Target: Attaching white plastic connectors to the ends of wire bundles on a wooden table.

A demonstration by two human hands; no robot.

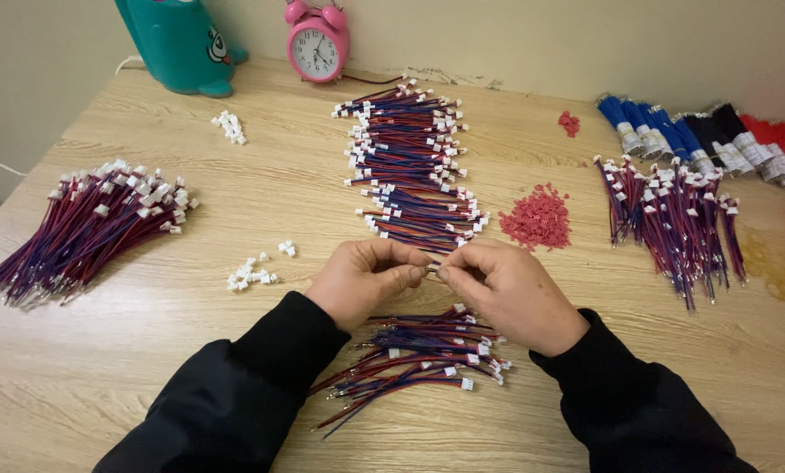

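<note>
My left hand (362,278) and my right hand (510,293) meet fingertip to fingertip above the wooden table (235,210), pinching a short red-and-blue wire with a small connector (432,267) between them. Under my wrists lies a loose bunch of red and blue wires with white connectors (423,355). Just beyond my fingers is a long stacked row of the same wires (414,166). Both arms wear black sleeves.
A large wire bundle (86,228) lies at the left, another (672,215) at the right. Loose white connectors (252,273) and a red connector heap (537,219) flank my hands. Blue, black and red wire bundles (707,136), a pink alarm clock (318,44) and a teal toy (182,44) stand at the back.
</note>
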